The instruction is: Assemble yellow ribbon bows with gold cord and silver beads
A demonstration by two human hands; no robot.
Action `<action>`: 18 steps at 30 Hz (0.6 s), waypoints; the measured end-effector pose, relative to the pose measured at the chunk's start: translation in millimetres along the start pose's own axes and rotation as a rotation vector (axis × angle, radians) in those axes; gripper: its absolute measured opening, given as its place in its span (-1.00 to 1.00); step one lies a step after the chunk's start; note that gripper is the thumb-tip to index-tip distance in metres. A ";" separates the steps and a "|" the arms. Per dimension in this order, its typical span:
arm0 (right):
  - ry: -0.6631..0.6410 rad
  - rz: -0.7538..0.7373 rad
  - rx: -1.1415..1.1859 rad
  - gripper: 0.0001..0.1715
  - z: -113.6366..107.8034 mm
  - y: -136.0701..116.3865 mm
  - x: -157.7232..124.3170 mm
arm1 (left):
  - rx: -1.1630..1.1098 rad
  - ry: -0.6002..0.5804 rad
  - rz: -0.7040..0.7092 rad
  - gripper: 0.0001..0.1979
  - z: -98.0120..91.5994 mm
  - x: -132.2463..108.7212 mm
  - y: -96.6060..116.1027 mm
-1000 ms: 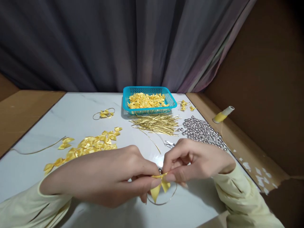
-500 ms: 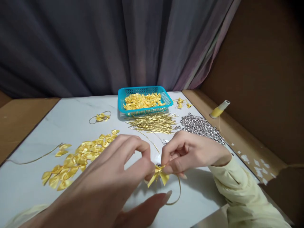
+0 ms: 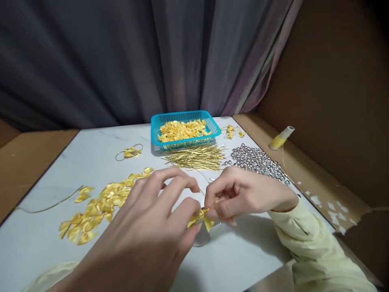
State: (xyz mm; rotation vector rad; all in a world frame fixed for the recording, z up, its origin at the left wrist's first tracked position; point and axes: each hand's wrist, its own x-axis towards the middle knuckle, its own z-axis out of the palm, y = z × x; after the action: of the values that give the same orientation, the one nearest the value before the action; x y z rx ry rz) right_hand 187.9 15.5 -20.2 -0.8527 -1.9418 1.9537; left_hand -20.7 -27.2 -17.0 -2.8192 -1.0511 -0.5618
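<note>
A yellow bow (image 3: pixel 208 224) in our right hand (image 3: pixel 238 194)

We have the yellow bow low over the near part of the white table (image 3: pixel 100 142), between our two hands. Our right thumb and forefinger pinch its right side. Our left hand (image 3: pixel 158 223) is at its other side, thumb and forefinger close about the edge, the other fingers spread and raised; whether they press on it, we cannot tell. A faint thin loop (image 3: pixel 203 245) curves below.

To our left lie loose bows (image 3: pixel 103 200) in a scattered heap. Ahead, gold ties (image 3: pixel 197 157) are piled just before a blue basket (image 3: pixel 154 129) of more bows. Silver beads (image 3: pixel 255 161) are heaped beyond our right hand, near a thread spool (image 3: pixel 278 142).
</note>
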 end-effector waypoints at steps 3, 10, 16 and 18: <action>-0.001 0.004 -0.038 -0.93 0.3 -0.5 0.0 | 0.022 0.001 0.030 -0.87 -0.9 -1.6 -1.0; -0.029 0.000 -0.086 -0.94 -0.1 0.5 2.4 | -0.080 -0.117 0.024 -0.80 -5.4 -1.2 -3.9; -0.022 -0.003 -0.076 -0.92 -0.2 -0.9 0.0 | -0.404 -0.376 -0.183 -0.88 -5.9 3.3 -16.1; -0.022 -0.013 -0.059 -0.92 -0.6 -1.1 -1.4 | -0.464 -0.424 -0.257 -0.91 -6.7 7.7 -18.4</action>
State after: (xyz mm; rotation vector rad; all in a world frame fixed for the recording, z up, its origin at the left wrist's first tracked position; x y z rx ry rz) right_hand 189.2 15.2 -18.7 -0.8351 -2.0210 1.9150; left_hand -29.3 -9.8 -8.9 -3.3286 -1.5500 -0.2468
